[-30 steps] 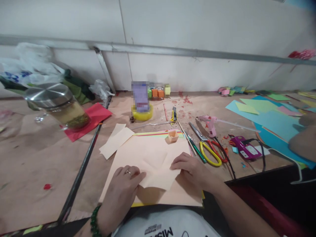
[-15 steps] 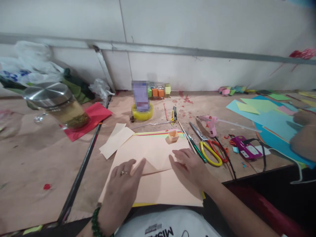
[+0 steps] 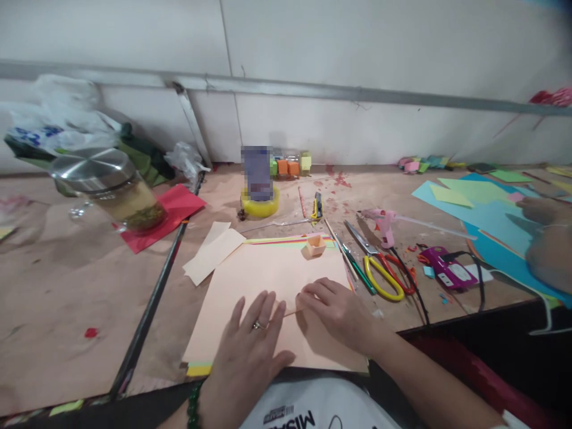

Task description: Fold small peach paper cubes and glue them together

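Observation:
A stack of coloured paper with a pale peach sheet (image 3: 268, 262) on top lies at the table's front edge. My left hand (image 3: 254, 345) rests flat on the sheet, fingers spread, a ring on one finger. To its right, my right hand (image 3: 337, 310) pinches at a folded edge of peach paper between the two hands, its fingertips together. A small peach paper box (image 3: 316, 245) sits on the stack's upper right corner.
Scissors (image 3: 379, 277), a green pen-like tool (image 3: 360, 271), a pink glue gun (image 3: 383, 226) and a purple device (image 3: 447, 268) lie right. A glass jug (image 3: 120, 196) stands left on red paper. Behind is a phone (image 3: 258, 173). Another person's hand (image 3: 549, 250) is far right.
My left hand has moved right and lies flatter with fingers spread. My right hand has shifted left, its fingers drawn together. The paper edge between them is now mostly covered.

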`<state>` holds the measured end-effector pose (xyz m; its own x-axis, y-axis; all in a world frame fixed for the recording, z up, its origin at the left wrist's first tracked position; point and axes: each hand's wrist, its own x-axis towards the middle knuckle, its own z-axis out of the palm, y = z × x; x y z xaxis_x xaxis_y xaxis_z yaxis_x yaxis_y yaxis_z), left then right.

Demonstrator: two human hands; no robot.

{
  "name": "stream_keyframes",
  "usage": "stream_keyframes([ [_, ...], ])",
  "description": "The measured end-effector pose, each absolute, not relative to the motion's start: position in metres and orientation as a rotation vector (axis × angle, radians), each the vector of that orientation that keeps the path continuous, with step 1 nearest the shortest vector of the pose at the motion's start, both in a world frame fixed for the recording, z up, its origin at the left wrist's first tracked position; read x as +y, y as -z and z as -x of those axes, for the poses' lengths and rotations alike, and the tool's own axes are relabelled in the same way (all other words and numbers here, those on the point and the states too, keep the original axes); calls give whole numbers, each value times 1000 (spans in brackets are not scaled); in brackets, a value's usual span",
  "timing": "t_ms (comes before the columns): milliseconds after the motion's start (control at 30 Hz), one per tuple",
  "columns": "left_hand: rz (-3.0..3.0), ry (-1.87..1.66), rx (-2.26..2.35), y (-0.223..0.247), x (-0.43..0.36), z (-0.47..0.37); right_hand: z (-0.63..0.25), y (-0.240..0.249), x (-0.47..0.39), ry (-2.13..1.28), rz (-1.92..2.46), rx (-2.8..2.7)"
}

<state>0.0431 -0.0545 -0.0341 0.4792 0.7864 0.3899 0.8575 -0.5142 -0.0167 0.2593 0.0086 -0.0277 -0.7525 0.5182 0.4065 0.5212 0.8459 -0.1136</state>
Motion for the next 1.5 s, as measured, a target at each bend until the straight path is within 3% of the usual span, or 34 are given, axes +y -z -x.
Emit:
stream_keyframes([
  [233,2555,423,-1411,43,-57,-46,-255,37,2,-104,543,-2603],
  [700,2420,504,-1478,27,-77,15,-314,36,6,-164,819,-2476],
  [1067,2562,961,-1735,38,-36,-25,-305,48,-7,-103,897,-2324],
  [1267,2496,1210,-1430,21,-34,-31,-301,42,-13,18,991,-2175],
  [1400,2441,1105,-1070,7,-39,-31,-291,23,-21,348,950,-1946],
  [1500,2519,999,-1004,8,-40,-31,-278,12,-22,344,768,-2157],
])
